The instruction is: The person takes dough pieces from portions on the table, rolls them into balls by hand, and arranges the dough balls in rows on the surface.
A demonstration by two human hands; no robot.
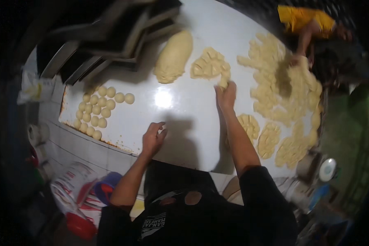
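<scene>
On the white table [127, 123], a large dough roll [175, 56] is lying, its long axis slanting near-left to far-right, beside a scored dough slab [209, 65]. The left hand [153, 138] is curling loosely, its contents unclear; the right hand [226, 96] is pinching a short dough strip [224, 80] that is pointing from the slab's right edge toward the person.

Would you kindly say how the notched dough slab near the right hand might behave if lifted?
The notched dough slab would probably flop, since it lies flat and looks soft. It may pull apart at its visible notches.
</scene>
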